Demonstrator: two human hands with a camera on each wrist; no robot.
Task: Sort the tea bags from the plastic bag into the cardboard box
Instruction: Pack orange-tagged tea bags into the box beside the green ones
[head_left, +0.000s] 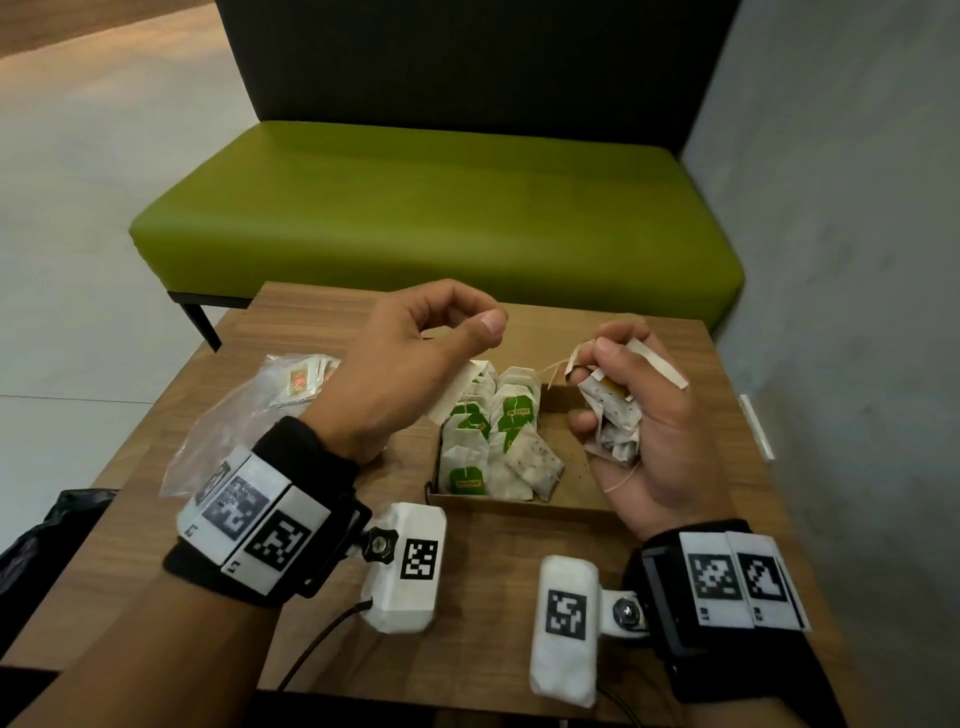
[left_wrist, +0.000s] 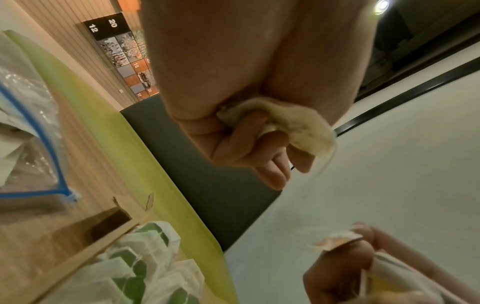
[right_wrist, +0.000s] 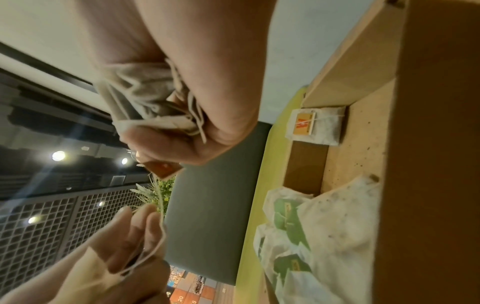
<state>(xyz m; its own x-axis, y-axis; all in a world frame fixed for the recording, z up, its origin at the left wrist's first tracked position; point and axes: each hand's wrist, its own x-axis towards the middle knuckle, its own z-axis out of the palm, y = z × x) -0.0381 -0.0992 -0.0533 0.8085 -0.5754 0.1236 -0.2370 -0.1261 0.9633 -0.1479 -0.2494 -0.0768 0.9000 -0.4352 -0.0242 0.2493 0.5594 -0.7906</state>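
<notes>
We see the left hand (head_left: 400, 358) pinching 1 tea bag (left_wrist: 293, 121) above the cardboard box (head_left: 519, 506); the right hand (head_left: 644, 431) clutches a bundle of tea bags (head_left: 613, 421).

On the table (head_left: 509, 582), the cardboard box (head_left: 524, 506) sits near the middle, with the plastic bag (head_left: 228, 421) to its left. Tea bags (head_left: 485, 441) fill the left part of the box; one more tea bag (right_wrist: 315, 126) lies apart at its far end. Both hands are above the box, the left hand (head_left: 410, 358) left of the right hand (head_left: 639, 415). A bench (head_left: 431, 218) stands behind the table.
</notes>
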